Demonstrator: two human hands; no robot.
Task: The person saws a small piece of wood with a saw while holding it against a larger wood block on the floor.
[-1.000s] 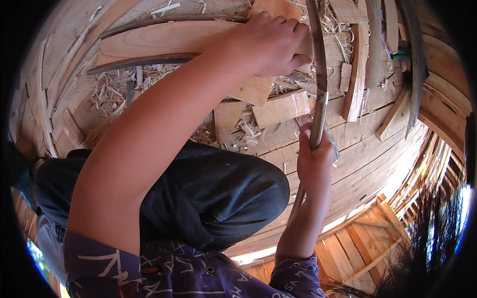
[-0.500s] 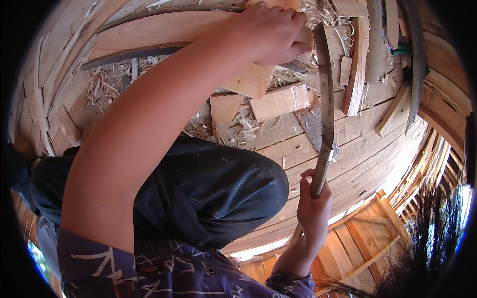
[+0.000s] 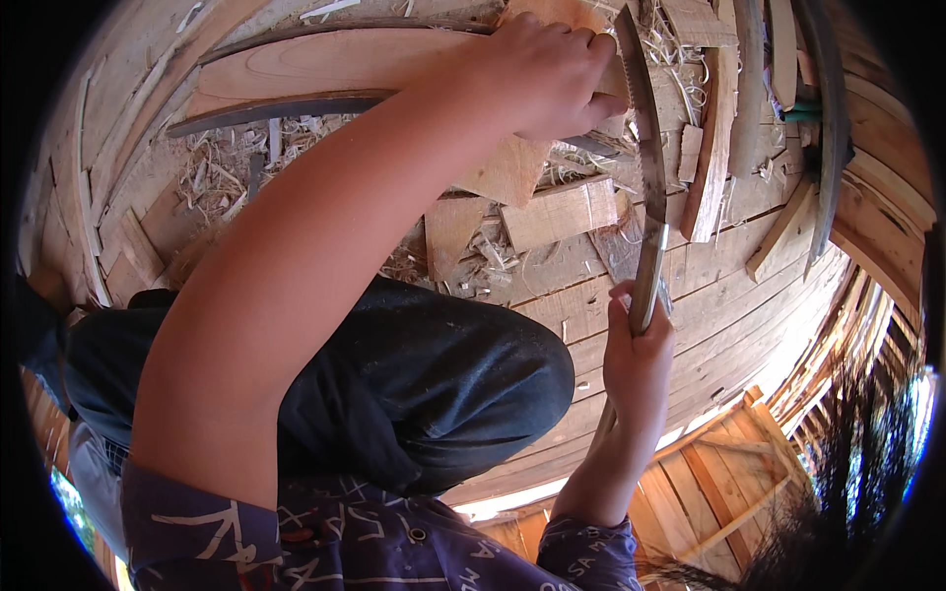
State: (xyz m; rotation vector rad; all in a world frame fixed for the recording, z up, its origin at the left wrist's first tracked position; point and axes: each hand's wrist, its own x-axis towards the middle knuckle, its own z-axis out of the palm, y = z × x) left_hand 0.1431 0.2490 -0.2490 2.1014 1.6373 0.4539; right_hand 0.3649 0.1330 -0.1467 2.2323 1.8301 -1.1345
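Note:
My right hand (image 3: 639, 350) is wrapped round the handle of a saw with a long, slightly curved, toothed blade (image 3: 645, 128). The blade points away from me, its teeth on the left side towards the right end of a pale wooden board (image 3: 325, 64). Over that end my left hand (image 3: 562, 79) is closed, fingers curled on top and thumb towards the blade. My hand and forearm hide part of the board, and I cannot tell how deep the teeth sit in the wood. Beneath the hand lies a flat, pale wood piece (image 3: 503, 172).
Offcut blocks (image 3: 560, 212) and curly shavings (image 3: 212, 187) lie on the plank floor (image 3: 552, 305). Narrow wooden strips (image 3: 711, 148) and a dark curved piece (image 3: 826, 128) are at the right. My bent knee (image 3: 493, 364) is close below the work.
My right hand has pushed the saw forward, away from me, so its tip reaches farther past my left hand. The left hand stays on the board; the view has shifted slightly.

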